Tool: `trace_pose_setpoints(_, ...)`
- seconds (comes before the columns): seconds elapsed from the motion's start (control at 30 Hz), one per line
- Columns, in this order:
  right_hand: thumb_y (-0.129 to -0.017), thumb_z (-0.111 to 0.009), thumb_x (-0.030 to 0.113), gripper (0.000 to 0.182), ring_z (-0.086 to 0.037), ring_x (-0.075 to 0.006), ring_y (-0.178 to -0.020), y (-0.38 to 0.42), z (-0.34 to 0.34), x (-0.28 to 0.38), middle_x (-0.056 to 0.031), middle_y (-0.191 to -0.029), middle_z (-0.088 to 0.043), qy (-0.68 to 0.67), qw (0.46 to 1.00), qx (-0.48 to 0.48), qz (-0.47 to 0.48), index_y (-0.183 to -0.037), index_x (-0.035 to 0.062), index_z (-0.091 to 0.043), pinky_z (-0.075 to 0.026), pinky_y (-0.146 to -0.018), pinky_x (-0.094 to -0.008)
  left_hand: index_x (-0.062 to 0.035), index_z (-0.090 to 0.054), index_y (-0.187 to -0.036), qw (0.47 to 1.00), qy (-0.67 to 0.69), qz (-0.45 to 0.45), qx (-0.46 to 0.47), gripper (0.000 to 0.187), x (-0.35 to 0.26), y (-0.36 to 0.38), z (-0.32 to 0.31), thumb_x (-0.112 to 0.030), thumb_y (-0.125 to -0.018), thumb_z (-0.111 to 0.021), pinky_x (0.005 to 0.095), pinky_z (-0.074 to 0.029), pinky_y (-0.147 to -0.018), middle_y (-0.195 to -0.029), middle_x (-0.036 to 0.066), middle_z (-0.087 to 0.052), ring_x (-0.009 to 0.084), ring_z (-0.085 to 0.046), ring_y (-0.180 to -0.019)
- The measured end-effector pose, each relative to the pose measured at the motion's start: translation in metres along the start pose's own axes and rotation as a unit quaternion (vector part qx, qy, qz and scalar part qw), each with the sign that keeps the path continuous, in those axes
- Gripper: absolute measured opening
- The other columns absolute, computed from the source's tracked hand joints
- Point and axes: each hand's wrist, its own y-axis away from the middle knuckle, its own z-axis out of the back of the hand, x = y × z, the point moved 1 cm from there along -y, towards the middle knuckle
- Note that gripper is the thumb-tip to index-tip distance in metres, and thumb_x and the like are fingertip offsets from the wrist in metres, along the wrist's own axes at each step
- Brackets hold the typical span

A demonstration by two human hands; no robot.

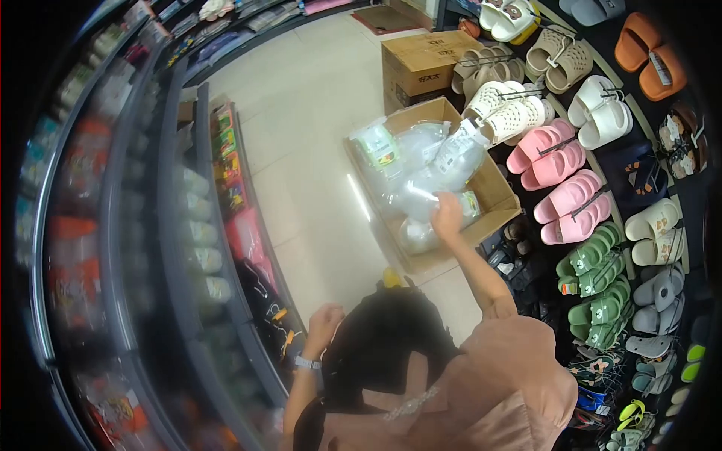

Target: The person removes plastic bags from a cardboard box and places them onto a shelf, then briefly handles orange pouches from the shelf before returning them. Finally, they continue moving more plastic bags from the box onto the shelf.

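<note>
A: Clear plastic packets (432,177), crinkled and glossy, fill the open brown cardboard box (502,197) on the pale tiled floor (301,98). I see my right hand (447,216) down among them, touching one near the box's front.

B: Has its grip closed on anything?

A: I cannot tell; the fingers are blurred against the plastic.

B: And the other hand?

A: My left hand (325,323) hangs near my waist, fingers curled loosely, holding nothing I can see, a watch at the wrist. It is just beside the grey shelf edge (226,301).

B: What surrounds the box?

A: A second, sealed brown carton (417,64) behind it, and racks of foam slippers (560,161), white, pink and green, just to my right.
</note>
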Motion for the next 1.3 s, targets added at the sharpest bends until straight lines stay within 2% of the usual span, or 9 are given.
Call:
trace_pose_setpoints(0.13,-0.069,-0.054,0.003,0.041,-0.049,-0.0293,-0.105,-0.008,0.014,-0.061,-0.0084,-0.108,-0.057,0.083,0.995,-0.027,-0.038,-0.109,0.0099,-0.058,-0.037,-0.089,-0.0433,0.0018,-0.061,-0.103,0.999,-0.045,-0.006,0.028,0.022,-0.028,-0.047,-0.013,-0.015,-0.088,-0.060,0.0240,-0.048,-0.076,-0.082,0.005,-0.064,0.0107,-0.060,-0.079)
trace_pose_setpoints(0.2,-0.068,-0.055,0.004,0.038,-0.050,-0.0289,-0.104,0.002,0.015,-0.090,-0.0079,-0.106,-0.058,0.101,0.981,0.036,-0.161,-0.106,0.0101,-0.060,-0.038,-0.087,-0.0437,0.0018,-0.061,-0.102,0.998,-0.041,-0.011,0.044,0.021,-0.035,-0.063,-0.019,-0.014,-0.088,-0.061,0.0241,-0.048,-0.075,-0.082,0.005,-0.064,0.0105,-0.060,-0.079)
trace_pose_setpoints(0.33,-0.073,-0.062,0.015,0.016,-0.053,-0.0268,-0.103,0.022,0.016,-0.126,-0.0071,-0.100,-0.062,0.025,0.987,0.071,-0.141,-0.088,0.0122,-0.067,-0.041,-0.082,-0.0391,0.0009,-0.062,-0.102,0.993,-0.068,0.003,0.091,0.020,-0.060,-0.088,-0.022,-0.013,-0.087,-0.062,0.0230,-0.047,-0.072,-0.080,0.003,-0.062,0.0092,-0.058,-0.077)
trace_pose_setpoints(0.53,-0.076,-0.065,0.025,0.016,-0.060,-0.0276,-0.089,-0.007,0.044,-0.089,-0.0084,-0.086,-0.065,0.069,0.978,0.181,-0.076,-0.080,0.0103,-0.069,-0.041,-0.082,-0.0386,-0.0001,-0.062,-0.102,0.979,-0.132,-0.043,0.148,0.021,-0.090,-0.125,-0.022,-0.015,-0.087,-0.062,0.0232,-0.046,-0.069,-0.080,0.003,-0.062,0.0090,-0.057,-0.076)
trace_pose_setpoints(0.77,-0.081,-0.062,0.020,0.015,-0.063,-0.0242,-0.062,-0.066,0.062,-0.004,-0.0103,-0.070,-0.066,-0.026,0.986,0.156,-0.048,-0.075,0.0061,-0.067,-0.047,-0.065,-0.0365,0.0002,-0.062,-0.103,0.956,-0.191,-0.134,0.179,0.023,-0.137,-0.152,-0.025,-0.015,-0.087,-0.061,0.0253,-0.048,-0.069,-0.084,0.007,-0.065,0.0120,-0.059,-0.077)
trace_pose_setpoints(0.83,-0.083,-0.061,0.012,0.014,-0.061,-0.0155,-0.054,-0.077,0.064,0.019,-0.0081,-0.068,-0.066,-0.307,0.913,0.170,-0.209,-0.074,0.0020,-0.065,-0.047,-0.055,-0.0299,0.0001,-0.062,-0.104,0.946,-0.219,-0.166,0.173,0.024,-0.155,-0.153,-0.028,-0.015,-0.086,-0.062,0.0269,-0.048,-0.070,-0.088,0.009,-0.066,0.0151,-0.061,-0.078)
trace_pose_setpoints(0.93,-0.083,-0.063,0.008,0.012,-0.058,-0.0101,-0.055,-0.088,0.080,0.056,-0.0069,-0.069,-0.065,-0.484,0.829,0.122,-0.253,-0.075,-0.0013,-0.064,-0.046,-0.055,-0.0244,-0.0008,-0.061,-0.108,0.943,-0.181,-0.242,0.139,0.029,-0.164,-0.158,-0.038,-0.016,-0.083,-0.065,0.0293,-0.049,-0.070,-0.096,0.011,-0.065,0.0190,-0.062,-0.082)
trace_pose_setpoints(1.13,-0.084,-0.061,0.006,0.010,-0.061,-0.0138,-0.059,-0.074,0.083,0.108,-0.0099,-0.076,-0.067,-0.601,0.742,0.086,-0.284,-0.080,-0.0026,-0.064,-0.049,-0.057,-0.0255,-0.0016,-0.057,-0.115,0.937,-0.162,-0.300,0.079,0.041,-0.190,-0.154,-0.054,-0.017,-0.080,-0.070,0.0313,-0.050,-0.070,-0.105,0.013,-0.060,0.0230,-0.061,-0.091)
trace_pose_setpoints(1.3,-0.086,-0.058,0.007,0.014,-0.063,-0.0149,-0.064,-0.054,0.051,0.147,-0.0101,-0.081,-0.068,-0.681,0.675,0.082,-0.271,-0.091,-0.0046,-0.064,-0.051,-0.062,-0.0253,-0.0001,-0.059,-0.113,0.960,-0.134,-0.245,0.014,0.034,-0.179,-0.155,-0.054,-0.014,-0.083,-0.068,0.0296,-0.048,-0.070,-0.095,0.010,-0.063,0.0179,-0.060,-0.085)
